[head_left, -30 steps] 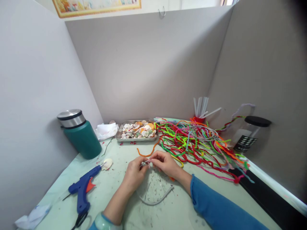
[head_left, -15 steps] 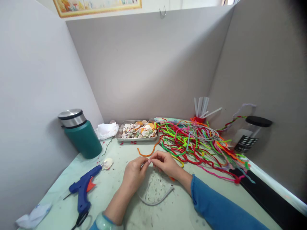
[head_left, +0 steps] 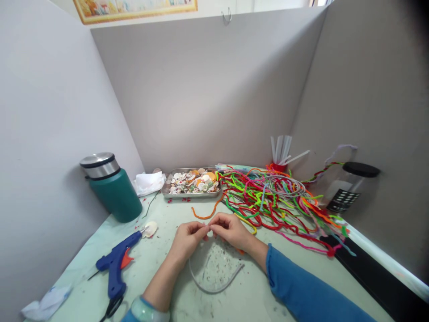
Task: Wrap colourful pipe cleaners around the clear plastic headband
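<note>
My left hand [head_left: 186, 241] and my right hand [head_left: 231, 230] meet fingertip to fingertip over the middle of the pale green table [head_left: 254, 295]. Both pinch the upper end of a grey curved band [head_left: 214, 286], whose arc bends down and to the right on the table below my hands. Something small and pink shows at the pinch; I cannot make it out. An orange pipe cleaner [head_left: 205, 215] lies just beyond my fingers. A blue sleeve covers my right forearm.
A heap of coloured pipe cleaners [head_left: 275, 201] fills the right. A metal tray of shells [head_left: 192, 182] stands at the back. A green flask [head_left: 112, 188], a blue glue gun [head_left: 117, 264], a shell [head_left: 150, 229], scissors [head_left: 112, 307], a dark-lidded jar [head_left: 348, 188] and a red cup of sticks [head_left: 279, 156] surround the work area.
My left hand has shifted slightly left and up along the grey band, exposing more of its curve. My right hand has hardly moved.
</note>
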### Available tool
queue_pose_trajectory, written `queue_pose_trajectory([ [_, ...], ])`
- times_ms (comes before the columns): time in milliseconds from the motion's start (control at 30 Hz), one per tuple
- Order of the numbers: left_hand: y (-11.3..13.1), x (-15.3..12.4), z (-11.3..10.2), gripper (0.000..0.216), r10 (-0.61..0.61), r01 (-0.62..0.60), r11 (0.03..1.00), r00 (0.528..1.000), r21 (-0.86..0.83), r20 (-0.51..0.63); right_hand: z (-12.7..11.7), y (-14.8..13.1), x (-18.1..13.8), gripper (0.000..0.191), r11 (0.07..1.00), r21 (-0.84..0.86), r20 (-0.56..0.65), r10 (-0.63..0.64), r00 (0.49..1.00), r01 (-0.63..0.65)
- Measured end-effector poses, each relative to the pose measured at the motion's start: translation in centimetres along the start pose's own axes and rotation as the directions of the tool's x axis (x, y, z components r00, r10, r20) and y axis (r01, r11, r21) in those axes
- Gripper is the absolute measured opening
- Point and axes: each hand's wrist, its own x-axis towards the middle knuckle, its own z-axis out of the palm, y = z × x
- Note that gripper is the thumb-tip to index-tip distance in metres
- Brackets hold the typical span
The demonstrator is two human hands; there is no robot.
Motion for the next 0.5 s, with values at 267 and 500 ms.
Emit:
queue_pose_trajectory([
  [267,-0.39,0.01,-0.06,0.044,-0.051,0.055,0.99,0.998,-0.126,0.036,0.1,-0.3,-0.02,0.016,1.0,0.007,0.013,0.017,1.0,-0.017],
  [500,-0.64,0.36,0.11,0.041,-0.005,0.004,1.0,0.996,-0.005,-0.085,0.09,-0.49,0.1,0.018,0.999,-0.012,-0.043,0.039,0.998,-0.04],
])
